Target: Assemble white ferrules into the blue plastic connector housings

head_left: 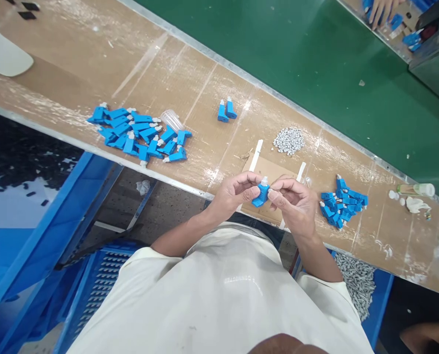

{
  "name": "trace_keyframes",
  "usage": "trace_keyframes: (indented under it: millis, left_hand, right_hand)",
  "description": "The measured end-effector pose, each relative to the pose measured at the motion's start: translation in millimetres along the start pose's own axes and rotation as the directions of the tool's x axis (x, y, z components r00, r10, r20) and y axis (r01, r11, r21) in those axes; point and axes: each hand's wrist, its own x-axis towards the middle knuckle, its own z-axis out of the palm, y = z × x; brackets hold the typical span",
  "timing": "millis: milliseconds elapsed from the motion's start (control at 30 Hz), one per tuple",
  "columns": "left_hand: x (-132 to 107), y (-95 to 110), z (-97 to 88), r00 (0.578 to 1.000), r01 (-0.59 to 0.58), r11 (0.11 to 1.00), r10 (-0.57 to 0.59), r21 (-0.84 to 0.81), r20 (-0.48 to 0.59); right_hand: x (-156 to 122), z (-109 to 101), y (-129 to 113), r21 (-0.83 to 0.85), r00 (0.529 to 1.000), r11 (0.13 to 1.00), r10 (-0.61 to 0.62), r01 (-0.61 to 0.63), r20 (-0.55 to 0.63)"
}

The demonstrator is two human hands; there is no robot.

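Observation:
Between my hands, over the table's near edge, is a small blue plastic piece (261, 195) with a whitish tip pointing up. My left hand (237, 194) pinches it from the left with thumb and finger. On the other side my right hand (293, 202) has its thumb and forefinger pressed together against the piece; anything tiny between those fingertips is too small to make out. Below them lies a cardboard sheet (273, 170) with white strips at its sides. Just beyond is a pile of small grey bits (289, 141).
Similar blue pieces form a left heap (141, 132) beside a clear plastic cup (172, 120), and a right heap (342, 202). Two stand upright (226, 110) farther back. A clear tube (416, 190) lies far right. Blue bins flank me; the right bin (383, 295) holds grey parts. A co-worker's hand (381, 10) shows top right.

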Motion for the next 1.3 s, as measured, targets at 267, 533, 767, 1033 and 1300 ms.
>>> trace_keyframes:
  millis: [267, 533, 767, 1033, 1300]
  left_hand:
    - [-0.3, 3.5, 3.1, 0.999, -0.031, 0.999, 0.031, 0.035, 0.006]
    - [0.3, 1.8, 2.1, 0.997, -0.078, 0.994, 0.079, 0.083, -0.007]
    - [4.2, -7.0, -9.7, 0.982, -0.186, 0.96, 0.177, 0.208, 0.064]
    - [2.5, -1.2, -8.1, 0.981, -0.172, 0.969, 0.151, 0.178, 0.123]
    - [1.2, 0.6, -2.5, 0.969, -0.169, 0.973, 0.135, 0.156, 0.207]
  right_hand:
    - [-0.5, 2.8, 2.7, 0.002, 0.996, 0.997, -0.076, 0.076, -0.055]
    - [-2.4, 4.0, 0.3, -0.121, 0.987, 0.984, -0.139, 0.128, -0.083]
    - [2.4, 1.6, -7.5, -0.112, 0.996, 0.99, -0.085, 0.083, -0.019]
    - [8.7, -0.7, -1.6, 0.132, 0.998, 0.99, 0.057, -0.057, 0.008]
    - [5.8, -5.1, 1.2, 0.295, 0.951, 0.904, 0.29, -0.309, 0.108]
